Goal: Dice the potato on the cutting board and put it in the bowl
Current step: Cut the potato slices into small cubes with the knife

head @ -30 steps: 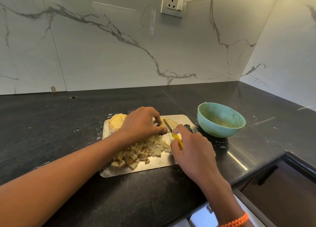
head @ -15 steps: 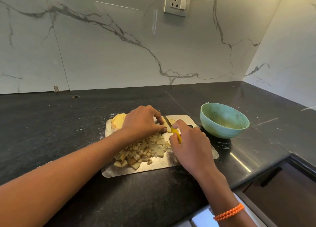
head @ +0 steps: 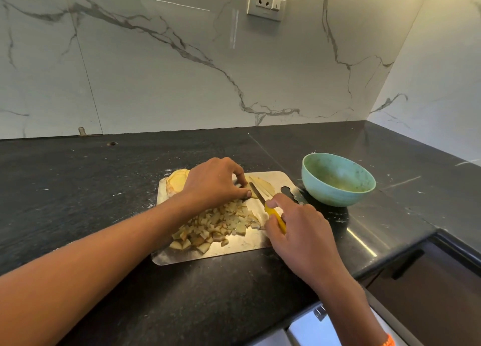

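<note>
A steel cutting board (head: 234, 252) lies on the black counter. A heap of diced potato (head: 216, 226) covers its middle. A peeled potato piece (head: 175, 183) sits at the board's far left corner. My left hand (head: 213, 183) curls its fingers down on potato strips, mostly hidden under it. More strips (head: 263, 186) lie past the blade. My right hand (head: 299, 228) grips a knife (head: 265, 202) by its yellow handle, blade against my left fingertips. A green bowl (head: 338, 180) stands right of the board.
The black counter (head: 78, 189) runs to a marble wall at the back and right. Its front edge drops off at the lower right, above a dark cabinet front (head: 429, 280). A wall socket (head: 266, 0) sits high on the wall.
The knife blade has shifted slightly back toward me along the strips, and my right hand has drawn back with it. My left hand stays in place.
</note>
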`<act>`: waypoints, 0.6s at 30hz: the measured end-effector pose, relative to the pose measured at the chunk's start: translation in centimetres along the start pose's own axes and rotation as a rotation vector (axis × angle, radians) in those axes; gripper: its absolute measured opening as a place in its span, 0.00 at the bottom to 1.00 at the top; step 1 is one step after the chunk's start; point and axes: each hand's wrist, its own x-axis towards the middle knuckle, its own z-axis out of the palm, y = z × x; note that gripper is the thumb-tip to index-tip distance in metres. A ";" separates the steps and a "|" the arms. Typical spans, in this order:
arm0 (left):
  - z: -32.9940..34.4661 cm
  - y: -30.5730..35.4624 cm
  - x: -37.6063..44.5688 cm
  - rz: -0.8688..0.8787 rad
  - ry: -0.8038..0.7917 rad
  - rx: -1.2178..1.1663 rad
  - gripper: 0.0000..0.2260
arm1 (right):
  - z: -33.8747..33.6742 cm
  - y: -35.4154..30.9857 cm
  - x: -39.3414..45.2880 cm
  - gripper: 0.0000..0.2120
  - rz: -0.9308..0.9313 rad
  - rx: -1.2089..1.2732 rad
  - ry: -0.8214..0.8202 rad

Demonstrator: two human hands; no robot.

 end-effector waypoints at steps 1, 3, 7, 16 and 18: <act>0.0 0.0 0.0 0.002 -0.002 0.001 0.16 | -0.2 0.1 -0.5 0.12 -0.003 -0.001 0.004; 0.0 0.1 -0.1 0.003 0.000 0.002 0.16 | -0.7 0.2 -1.5 0.11 -0.011 -0.009 0.023; 0.1 0.0 -0.1 0.000 0.001 -0.006 0.15 | -0.8 0.3 -2.8 0.12 -0.007 -0.025 0.057; 0.2 -0.1 0.0 -0.005 0.013 -0.017 0.15 | -1.2 1.1 -3.5 0.15 0.051 0.010 0.093; 0.3 -0.2 0.0 -0.012 0.026 -0.031 0.14 | -1.1 0.8 -3.3 0.14 0.034 0.020 0.081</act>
